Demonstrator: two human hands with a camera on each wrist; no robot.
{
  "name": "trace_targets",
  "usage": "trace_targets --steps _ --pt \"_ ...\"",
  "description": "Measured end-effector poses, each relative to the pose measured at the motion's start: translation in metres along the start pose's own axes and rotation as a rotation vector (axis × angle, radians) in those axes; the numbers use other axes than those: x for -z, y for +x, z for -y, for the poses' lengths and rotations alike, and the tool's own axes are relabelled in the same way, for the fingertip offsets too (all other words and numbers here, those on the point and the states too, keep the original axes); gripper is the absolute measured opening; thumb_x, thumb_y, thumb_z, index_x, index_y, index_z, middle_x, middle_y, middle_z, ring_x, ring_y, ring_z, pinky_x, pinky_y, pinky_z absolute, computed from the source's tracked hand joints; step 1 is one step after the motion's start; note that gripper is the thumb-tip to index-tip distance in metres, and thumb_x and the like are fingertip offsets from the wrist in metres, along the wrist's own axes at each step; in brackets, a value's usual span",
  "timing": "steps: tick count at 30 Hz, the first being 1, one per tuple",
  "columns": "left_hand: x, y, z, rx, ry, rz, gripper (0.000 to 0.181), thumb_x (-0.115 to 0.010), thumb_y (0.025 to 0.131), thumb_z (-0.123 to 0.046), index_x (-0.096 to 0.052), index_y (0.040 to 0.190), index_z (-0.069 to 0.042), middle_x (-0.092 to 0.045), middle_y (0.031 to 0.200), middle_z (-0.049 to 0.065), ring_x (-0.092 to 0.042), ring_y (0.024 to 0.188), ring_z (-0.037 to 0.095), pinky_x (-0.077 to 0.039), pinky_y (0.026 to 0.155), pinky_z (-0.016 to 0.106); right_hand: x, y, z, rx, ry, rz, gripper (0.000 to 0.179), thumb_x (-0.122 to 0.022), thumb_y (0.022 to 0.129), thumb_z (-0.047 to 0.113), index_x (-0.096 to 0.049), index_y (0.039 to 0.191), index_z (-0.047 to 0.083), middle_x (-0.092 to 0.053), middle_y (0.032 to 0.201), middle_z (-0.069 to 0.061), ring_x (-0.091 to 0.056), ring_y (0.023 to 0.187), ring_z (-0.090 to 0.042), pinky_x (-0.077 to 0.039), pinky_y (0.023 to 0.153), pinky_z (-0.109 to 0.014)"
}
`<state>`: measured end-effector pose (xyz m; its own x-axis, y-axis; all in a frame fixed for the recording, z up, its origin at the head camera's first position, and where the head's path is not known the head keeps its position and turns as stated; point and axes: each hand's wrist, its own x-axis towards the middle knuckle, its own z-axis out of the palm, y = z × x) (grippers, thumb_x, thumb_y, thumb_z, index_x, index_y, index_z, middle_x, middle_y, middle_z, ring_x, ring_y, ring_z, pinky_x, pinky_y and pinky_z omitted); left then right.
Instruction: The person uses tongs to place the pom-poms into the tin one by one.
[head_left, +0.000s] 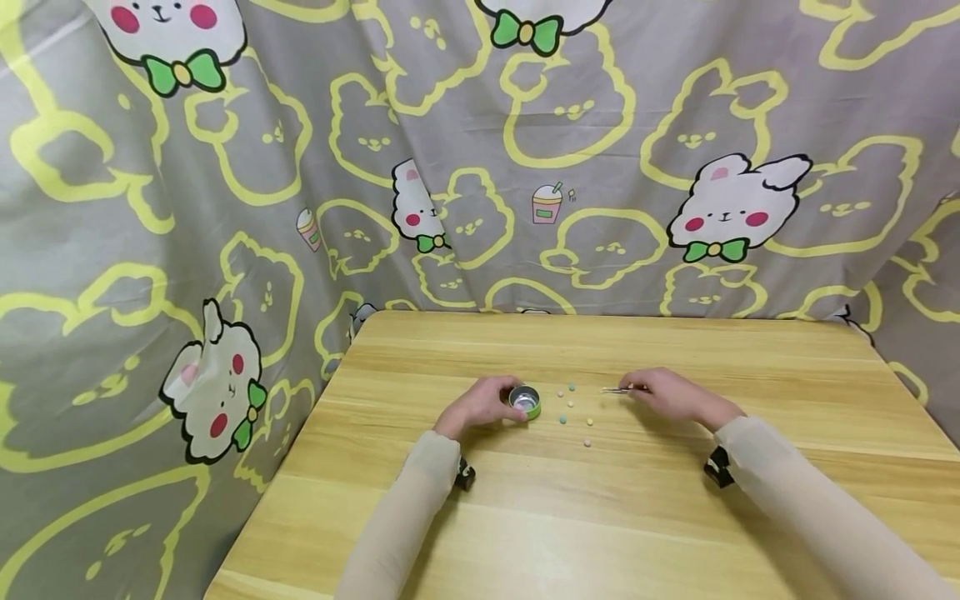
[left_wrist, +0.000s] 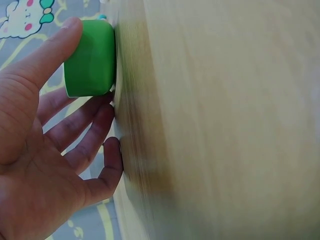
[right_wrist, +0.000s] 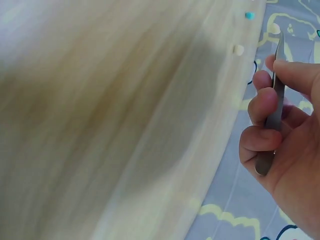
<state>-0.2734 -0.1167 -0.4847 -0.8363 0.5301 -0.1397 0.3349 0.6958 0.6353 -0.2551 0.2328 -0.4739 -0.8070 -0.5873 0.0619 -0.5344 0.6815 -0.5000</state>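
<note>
My left hand [head_left: 486,403] holds a small round tin [head_left: 527,405], green outside and silvery inside, upright on the table. In the left wrist view the thumb lies along the near side of the green wall, with fingers behind it. My right hand [head_left: 670,393] grips metal tweezers [right_wrist: 276,107] between thumb and fingers, tips pointing left. A pale yellowish bead [right_wrist: 273,28] shows at the tweezer tips; whether both tips touch it I cannot tell. Between the hands lie several small beads, among them a teal bead [head_left: 563,420], a yellow bead [head_left: 590,422] and a pink bead [head_left: 587,443].
The wood-grain table [head_left: 570,525] runs back to a grey curtain [head_left: 465,125] with yellow outlines and cartoon animals, which also hangs along the left side. Dark camera mounts [head_left: 718,468] sit at both wrists, close above the tabletop.
</note>
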Motion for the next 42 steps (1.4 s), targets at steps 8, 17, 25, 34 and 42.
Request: trace_targets --steps 8,17,25,34,42 --pt "0.001 -0.001 0.001 -0.018 0.006 -0.003 0.052 -0.08 0.076 -0.031 -0.06 0.122 -0.013 -0.062 0.104 -0.005 -0.055 0.095 0.01 -0.043 0.087 0.029 -0.001 0.02 0.018 0.013 0.032 0.046 0.019 -0.052 0.097 0.008 -0.065 0.11 0.008 -0.066 0.103 -0.006 -0.057 0.085 -0.013 -0.046 0.071 -0.035" --pt "0.001 -0.002 0.0 -0.004 0.006 -0.014 0.054 -0.08 0.075 -0.033 -0.06 0.122 -0.015 -0.062 0.103 -0.006 -0.055 0.094 0.009 -0.043 0.086 0.027 -0.011 0.042 0.04 0.086 0.064 0.047 0.019 -0.051 0.097 0.008 -0.065 0.11 0.008 -0.065 0.102 -0.006 -0.055 0.082 -0.012 -0.045 0.071 -0.035" --pt "0.002 -0.003 0.0 -0.01 -0.002 -0.018 0.054 -0.08 0.075 -0.031 -0.06 0.122 -0.014 -0.062 0.102 -0.006 -0.055 0.092 0.009 -0.044 0.084 0.027 -0.023 0.059 0.054 0.129 0.071 0.063 0.019 -0.051 0.096 0.007 -0.065 0.11 0.008 -0.065 0.102 -0.003 -0.055 0.084 -0.011 -0.046 0.074 -0.034" --pt "0.002 0.0 0.0 -0.023 0.033 -0.026 0.053 -0.081 0.075 -0.032 -0.061 0.121 -0.014 -0.063 0.102 -0.004 -0.055 0.089 0.008 -0.044 0.082 0.026 -0.03 0.074 0.064 0.181 0.069 0.062 0.019 -0.053 0.095 0.007 -0.066 0.109 0.007 -0.066 0.101 -0.005 -0.057 0.083 -0.011 -0.047 0.075 -0.034" --pt "0.002 0.001 0.001 -0.031 0.032 -0.02 0.053 -0.08 0.075 -0.033 -0.061 0.121 -0.014 -0.063 0.099 -0.005 -0.055 0.086 0.008 -0.044 0.079 0.024 -0.036 0.081 0.065 0.213 0.039 0.06 0.018 -0.054 0.094 0.006 -0.066 0.107 0.007 -0.066 0.101 -0.002 -0.058 0.087 -0.013 -0.048 0.077 -0.035"
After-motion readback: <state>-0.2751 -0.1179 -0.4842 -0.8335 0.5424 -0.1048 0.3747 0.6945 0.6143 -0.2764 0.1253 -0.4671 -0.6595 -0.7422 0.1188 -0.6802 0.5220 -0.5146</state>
